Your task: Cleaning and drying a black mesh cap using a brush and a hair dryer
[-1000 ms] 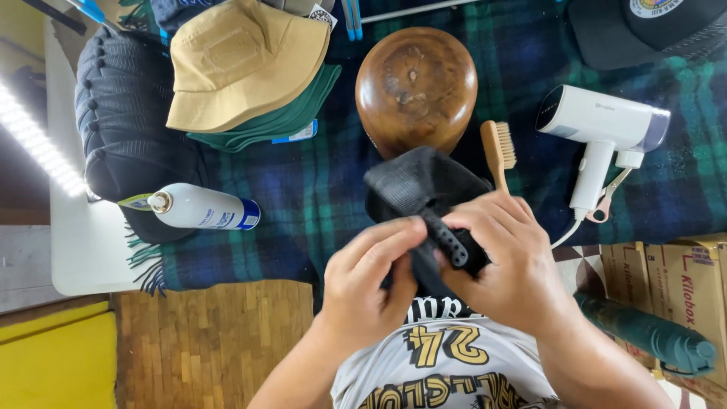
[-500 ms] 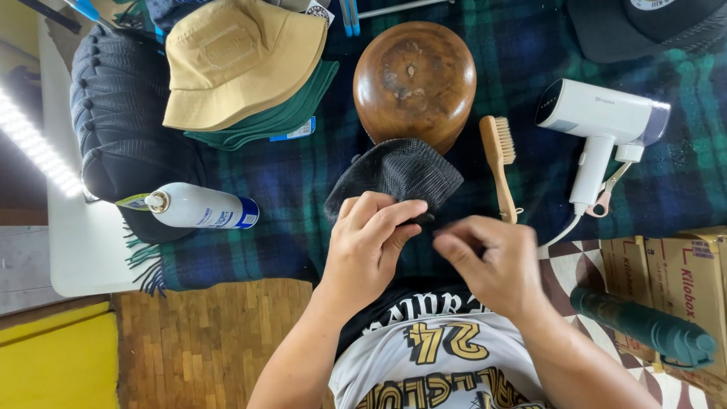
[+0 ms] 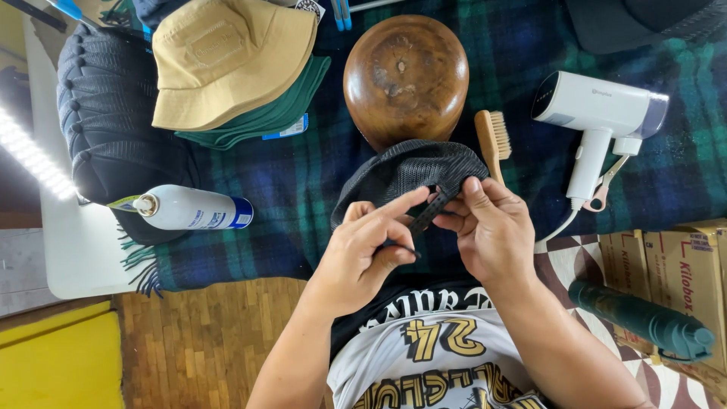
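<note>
Over a plaid blanket [image 3: 303,182], both hands' fingers [image 3: 394,208] pinch a black mesh cap's [image 3: 409,170] perforated strap [image 3: 428,214]

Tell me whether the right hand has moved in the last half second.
Yes. The right hand has moved up toward the wooden block, and now pinches the strap of the black mesh cap with the left hand.

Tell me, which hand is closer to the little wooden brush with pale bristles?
The right hand. Its fingertips sit just below the wooden brush, beside its handle, holding the black mesh cap's strap. The left hand is farther away, lower and to the left.
</note>
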